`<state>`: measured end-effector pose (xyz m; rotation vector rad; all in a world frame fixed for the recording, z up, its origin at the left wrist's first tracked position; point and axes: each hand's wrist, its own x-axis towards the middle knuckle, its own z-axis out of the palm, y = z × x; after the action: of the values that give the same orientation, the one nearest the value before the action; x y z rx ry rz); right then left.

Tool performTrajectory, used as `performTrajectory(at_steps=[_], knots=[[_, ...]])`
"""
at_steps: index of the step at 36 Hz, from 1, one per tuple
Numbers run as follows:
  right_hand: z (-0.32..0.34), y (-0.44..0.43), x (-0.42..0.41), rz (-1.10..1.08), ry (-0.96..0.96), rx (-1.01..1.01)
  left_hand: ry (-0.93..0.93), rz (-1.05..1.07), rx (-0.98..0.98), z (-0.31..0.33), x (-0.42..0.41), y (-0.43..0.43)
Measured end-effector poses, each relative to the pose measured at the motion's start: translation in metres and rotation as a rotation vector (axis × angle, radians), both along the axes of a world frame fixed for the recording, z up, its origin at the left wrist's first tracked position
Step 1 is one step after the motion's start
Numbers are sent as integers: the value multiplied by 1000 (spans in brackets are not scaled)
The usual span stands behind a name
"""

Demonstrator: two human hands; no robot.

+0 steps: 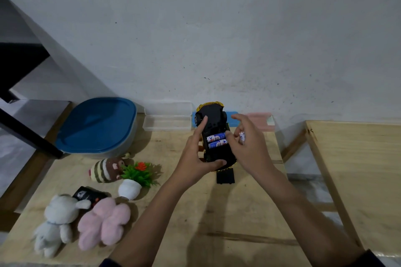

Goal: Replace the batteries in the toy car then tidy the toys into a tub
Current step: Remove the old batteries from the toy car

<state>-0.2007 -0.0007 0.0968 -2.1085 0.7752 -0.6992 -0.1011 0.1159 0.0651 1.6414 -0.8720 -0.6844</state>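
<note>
Tabletop (195,219) — toy car (213,124) in left hand (192,158), battery (242,136) in right hand (250,151).

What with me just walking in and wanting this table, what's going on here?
A person is partway through a battery swap. The left hand holds the toy car upside down over the table, with two batteries seated in its open compartment. The right hand pinches a third battery beside it. The black cover lies on the table, and the soft toys lie out beside the lidded tub.
</note>
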Motion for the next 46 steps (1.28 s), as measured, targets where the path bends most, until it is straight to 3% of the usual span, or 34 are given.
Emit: performTrajectory(at_steps=[10,31,46], knots=[[-2,4,-1,72,212,-181,-45,-28,14,2,1,1],[7,7,11,-34,177,-198,-189,-37,-35,1,3,-6],[8,2,8,29,115,-98,-123,-50,-22,1,9,-6]])
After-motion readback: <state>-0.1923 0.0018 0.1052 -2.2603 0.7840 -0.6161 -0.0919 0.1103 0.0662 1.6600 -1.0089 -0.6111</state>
